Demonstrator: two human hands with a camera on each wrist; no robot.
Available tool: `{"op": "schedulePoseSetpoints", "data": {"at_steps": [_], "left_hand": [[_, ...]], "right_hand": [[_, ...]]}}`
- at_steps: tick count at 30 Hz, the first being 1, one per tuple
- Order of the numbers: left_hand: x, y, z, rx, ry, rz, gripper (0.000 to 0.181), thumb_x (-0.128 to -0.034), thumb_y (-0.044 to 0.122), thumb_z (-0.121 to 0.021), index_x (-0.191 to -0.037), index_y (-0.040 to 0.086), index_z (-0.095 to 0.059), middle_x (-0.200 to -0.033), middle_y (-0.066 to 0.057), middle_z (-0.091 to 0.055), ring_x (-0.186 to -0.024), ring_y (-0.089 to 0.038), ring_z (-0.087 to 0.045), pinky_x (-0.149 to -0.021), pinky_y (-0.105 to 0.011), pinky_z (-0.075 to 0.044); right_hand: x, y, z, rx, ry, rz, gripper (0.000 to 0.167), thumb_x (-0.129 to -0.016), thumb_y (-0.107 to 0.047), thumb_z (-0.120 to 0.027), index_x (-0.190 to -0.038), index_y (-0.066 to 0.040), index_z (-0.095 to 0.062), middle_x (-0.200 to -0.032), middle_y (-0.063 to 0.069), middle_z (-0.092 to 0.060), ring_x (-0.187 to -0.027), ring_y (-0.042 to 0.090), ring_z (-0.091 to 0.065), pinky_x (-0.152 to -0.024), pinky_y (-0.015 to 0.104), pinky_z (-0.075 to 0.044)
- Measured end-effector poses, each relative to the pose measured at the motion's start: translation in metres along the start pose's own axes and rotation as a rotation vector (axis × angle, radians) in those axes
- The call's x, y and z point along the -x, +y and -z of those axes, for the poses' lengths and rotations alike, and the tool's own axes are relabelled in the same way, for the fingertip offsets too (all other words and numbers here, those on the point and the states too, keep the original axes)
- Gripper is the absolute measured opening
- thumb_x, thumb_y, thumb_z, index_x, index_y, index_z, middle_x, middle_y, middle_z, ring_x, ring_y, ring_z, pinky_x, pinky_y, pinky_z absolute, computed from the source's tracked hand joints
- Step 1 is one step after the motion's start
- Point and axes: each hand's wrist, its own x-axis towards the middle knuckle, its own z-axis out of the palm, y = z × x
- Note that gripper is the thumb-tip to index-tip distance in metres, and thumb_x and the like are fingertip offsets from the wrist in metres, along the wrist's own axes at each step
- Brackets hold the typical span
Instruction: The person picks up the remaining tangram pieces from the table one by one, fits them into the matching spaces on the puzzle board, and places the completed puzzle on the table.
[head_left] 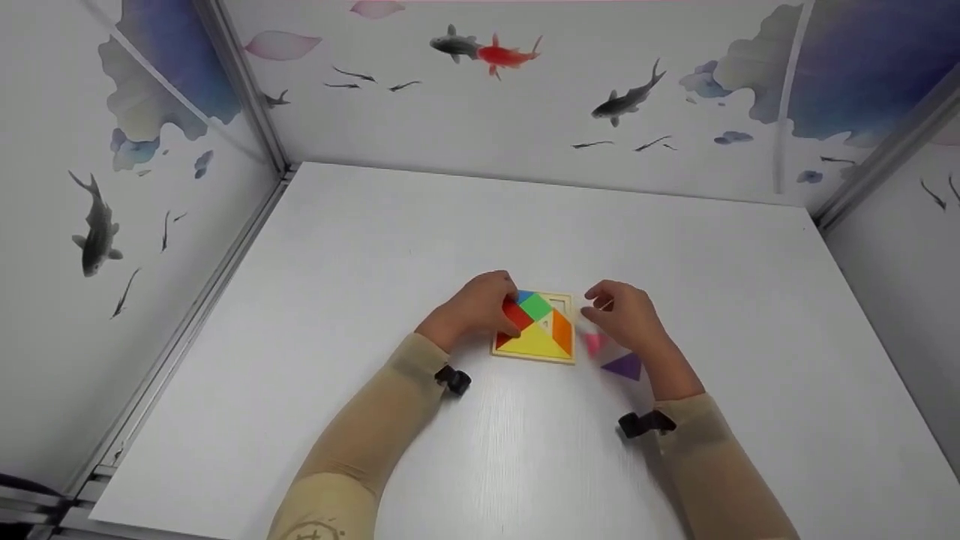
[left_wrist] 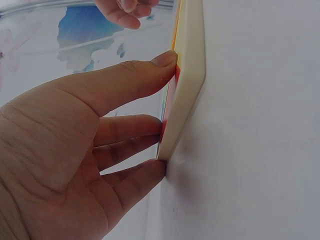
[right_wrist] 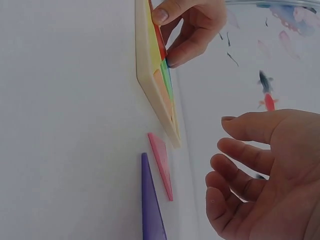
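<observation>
A square wooden tangram tray [head_left: 536, 360] lies on the table. It bears a yellow triangle [head_left: 534, 345], a green square [head_left: 536, 306], an orange piece [head_left: 562, 331], red pieces [head_left: 518, 316] and a bit of blue. Bare recesses show at its upper right and centre. My left hand [head_left: 484, 304] holds the tray's left side; in the left wrist view the thumb presses its face and the other fingertips touch along the edge. Right of the tray hovers my right hand [head_left: 626, 311], fingers loosely bent, nothing in them. Below it lie a pink triangle [right_wrist: 161, 165] and a purple triangle [right_wrist: 151, 205].
The white table [head_left: 360, 247] reaches out on every side of the tray. Panels painted with fish [head_left: 626, 101] enclose the table at the back, left and right. A small black wrist camera [head_left: 454, 380] sits on each sleeve.
</observation>
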Motion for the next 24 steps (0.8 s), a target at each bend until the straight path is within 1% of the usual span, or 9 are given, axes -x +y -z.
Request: {"op": "schedulePoseSetpoints", "data": {"at_steps": [4,6,10,13,17,19,24], "left_hand": [[-0.0025,-0.0003,-0.0017,-0.01,0.0,-0.019,0.056,-0.0829,0.033,-0.092,-0.128,0.008,-0.07,-0.122,-0.002,-0.06,-0.112,-0.019,-0.056,-0.106,-0.033,-0.054],[-0.0031,-0.0011,-0.0019,-0.02,0.0,-0.023,0.055,-0.0834,0.033,-0.091,-0.128,0.008,-0.07,-0.123,-0.002,-0.06,-0.112,-0.019,-0.056,-0.106,-0.032,-0.054],[-0.002,-0.0025,-0.0007,-0.035,0.002,-0.027,0.054,-0.0838,0.033,-0.091,-0.128,0.007,-0.071,-0.123,-0.003,-0.061,-0.113,-0.02,-0.057,-0.107,-0.033,-0.053],[-0.0008,-0.0032,0.0002,-0.036,0.006,-0.033,0.053,-0.0838,0.032,-0.09,-0.127,0.007,-0.072,-0.122,-0.003,-0.062,-0.112,-0.021,-0.058,-0.107,-0.033,-0.053],[-0.0007,-0.0029,-0.0007,-0.033,0.005,-0.022,0.053,-0.0838,0.032,-0.09,-0.127,0.007,-0.072,-0.12,-0.002,-0.061,-0.111,-0.02,-0.057,-0.106,-0.033,-0.054],[-0.0011,-0.0024,-0.0013,-0.032,0.006,-0.014,0.053,-0.0838,0.032,-0.091,-0.127,0.008,-0.072,-0.12,-0.002,-0.061,-0.111,-0.02,-0.057,-0.106,-0.032,-0.054],[-0.0021,-0.0006,-0.0026,-0.021,0.007,-0.009,0.056,-0.0828,0.032,-0.092,-0.129,0.008,-0.071,-0.121,-0.002,-0.061,-0.111,-0.019,-0.057,-0.107,-0.033,-0.054]], "right_hand": [[0.0001,0.0035,0.0,0.01,-0.01,-0.02,0.031,-0.1,-0.023,-0.073,-0.126,-0.006,-0.069,-0.121,0.017,-0.068,-0.112,0.034,-0.063,-0.1,0.048,-0.057],[-0.0002,0.0046,-0.001,0.015,-0.03,-0.027,0.031,-0.1,-0.024,-0.073,-0.126,-0.007,-0.069,-0.122,0.017,-0.067,-0.113,0.035,-0.062,-0.1,0.048,-0.058],[0.0004,0.006,-0.0014,0.059,-0.065,-0.028,0.033,-0.099,-0.024,-0.073,-0.127,-0.007,-0.069,-0.123,0.017,-0.067,-0.114,0.035,-0.062,-0.099,0.048,-0.059],[0.0014,0.0058,0.0017,0.102,-0.076,-0.047,0.035,-0.098,-0.025,-0.074,-0.127,-0.006,-0.069,-0.123,0.018,-0.067,-0.11,0.034,-0.062,-0.097,0.047,-0.059],[0.0043,0.0055,0.0057,0.155,-0.082,-0.094,0.036,-0.098,-0.027,-0.075,-0.126,-0.004,-0.069,-0.122,0.02,-0.068,-0.104,0.034,-0.063,-0.096,0.047,-0.06],[0.0051,0.0064,0.0064,0.173,-0.086,-0.11,0.036,-0.097,-0.027,-0.076,-0.124,-0.003,-0.07,-0.122,0.02,-0.069,-0.104,0.034,-0.065,-0.096,0.048,-0.06],[0.0058,0.0105,0.0067,0.167,-0.108,-0.14,0.033,-0.098,-0.028,-0.075,-0.119,-0.003,-0.072,-0.12,0.019,-0.07,-0.104,0.033,-0.065,-0.097,0.048,-0.059]]}}
